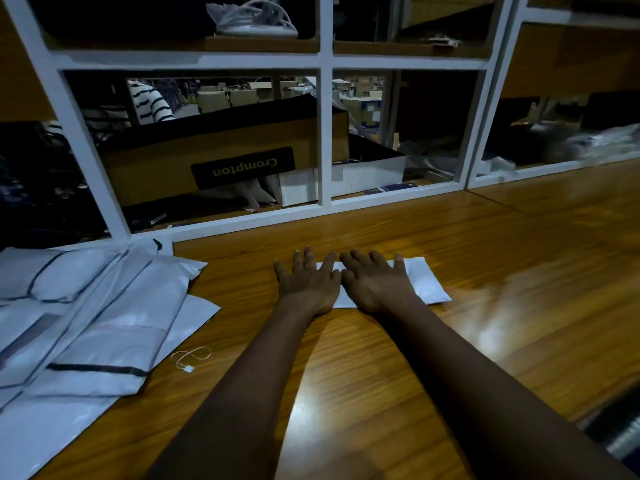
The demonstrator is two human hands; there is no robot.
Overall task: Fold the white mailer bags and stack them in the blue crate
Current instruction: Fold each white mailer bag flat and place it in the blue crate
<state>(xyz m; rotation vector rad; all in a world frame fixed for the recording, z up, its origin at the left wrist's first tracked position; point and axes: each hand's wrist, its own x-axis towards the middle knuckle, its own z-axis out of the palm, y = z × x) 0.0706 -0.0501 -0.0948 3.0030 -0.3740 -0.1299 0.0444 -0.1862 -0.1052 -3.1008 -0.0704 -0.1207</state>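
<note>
My hands, left hand (308,284) and right hand (375,284), press flat, fingers straight, side by side on the folded mailer bag (424,280) mid-tabletop (381,375). Its long axis runs left-right, mostly under the right hand. Unfolded mailer pile (104,323) at left edge. Blue crate not in view.

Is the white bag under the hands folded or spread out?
Folded: the white bag is a compact rectangle, smaller than the spread bags nearby; left hand and right hand press it.

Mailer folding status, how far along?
Done: one folded mailer; no blue crate in view, so nothing visibly stacked. In hand: left hand and right hand press flat on that folded mailer on the table. Left: crating it, plus the pile of unfolded mailers at the table's left.
</note>
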